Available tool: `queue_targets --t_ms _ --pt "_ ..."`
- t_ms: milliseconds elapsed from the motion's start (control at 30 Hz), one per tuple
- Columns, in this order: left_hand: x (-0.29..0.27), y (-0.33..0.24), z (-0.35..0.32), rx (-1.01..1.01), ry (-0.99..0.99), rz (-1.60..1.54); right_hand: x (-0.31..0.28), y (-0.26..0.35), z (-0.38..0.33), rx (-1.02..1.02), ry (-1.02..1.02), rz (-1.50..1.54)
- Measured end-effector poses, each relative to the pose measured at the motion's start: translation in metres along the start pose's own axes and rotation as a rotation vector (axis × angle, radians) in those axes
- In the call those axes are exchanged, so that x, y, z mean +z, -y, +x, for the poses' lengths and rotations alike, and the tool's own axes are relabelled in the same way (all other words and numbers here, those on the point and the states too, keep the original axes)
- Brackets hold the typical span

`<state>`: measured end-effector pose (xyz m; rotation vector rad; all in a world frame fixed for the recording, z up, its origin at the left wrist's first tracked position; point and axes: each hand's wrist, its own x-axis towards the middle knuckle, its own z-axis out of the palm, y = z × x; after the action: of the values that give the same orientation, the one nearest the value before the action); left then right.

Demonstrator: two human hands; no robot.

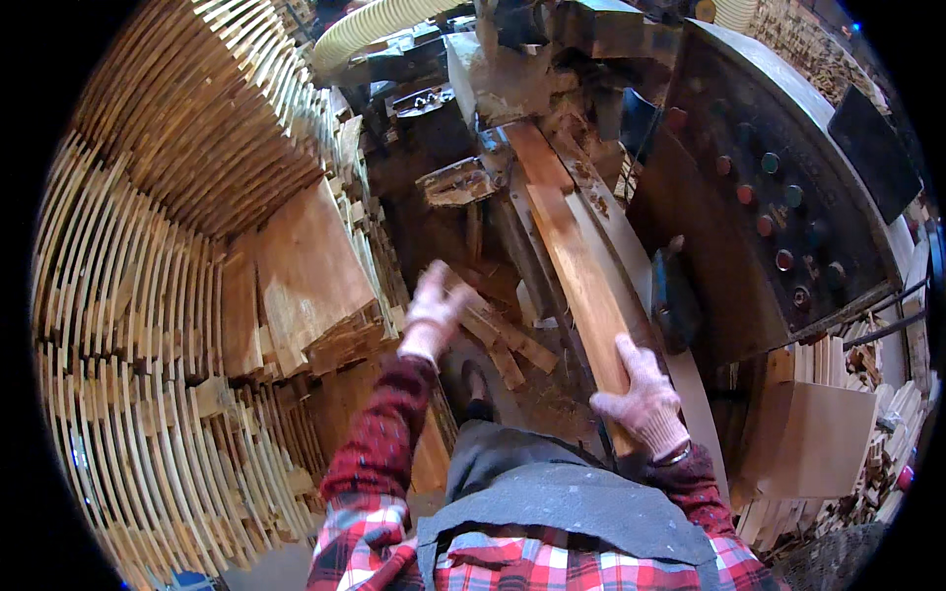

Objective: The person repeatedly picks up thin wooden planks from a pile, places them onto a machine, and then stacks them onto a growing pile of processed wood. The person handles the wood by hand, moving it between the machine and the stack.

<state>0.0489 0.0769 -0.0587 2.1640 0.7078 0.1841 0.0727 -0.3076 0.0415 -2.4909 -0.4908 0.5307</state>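
While the right hand (642,392) grips the near end of a long wooden board (576,258) lying on the machine's feed bed, the left hand (431,313) hangs loosely curled and empty over scrap offcuts (498,340) on the floor. The board's far end sits at the machine head (512,69). A one-handed hold could probably let the board twist or kick sideways as it feeds. Stacked slats (148,325) crowd the left side, a control panel (778,207) with coloured buttons stands right, and a ribbed extraction hose (370,25) arcs above.
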Motion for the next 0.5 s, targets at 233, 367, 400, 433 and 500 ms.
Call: queue_targets --t_ms 233,367,400,433,500 --pt "-0.085 0.061 0.126 -0.379 -0.289 0.745 0.085 -0.099 -0.018 -0.394 -0.487 -0.226" --pt "-0.125 0.116 0.156 -0.607 -0.277 0.786 0.086 -0.083 0.072 -0.601 -0.562 -0.219" --pt "-0.13 0.131 0.162 -0.631 -0.249 0.866 0.082 -0.077 0.112 -0.621 -0.559 -0.174" --pt "-0.128 0.134 0.169 -0.665 -0.204 0.939 0.077 -0.054 0.148 -0.585 -0.535 -0.188" --pt "-0.131 0.118 0.177 -0.633 -0.073 0.962 0.071 -0.029 0.209 -0.533 -0.538 -0.211"
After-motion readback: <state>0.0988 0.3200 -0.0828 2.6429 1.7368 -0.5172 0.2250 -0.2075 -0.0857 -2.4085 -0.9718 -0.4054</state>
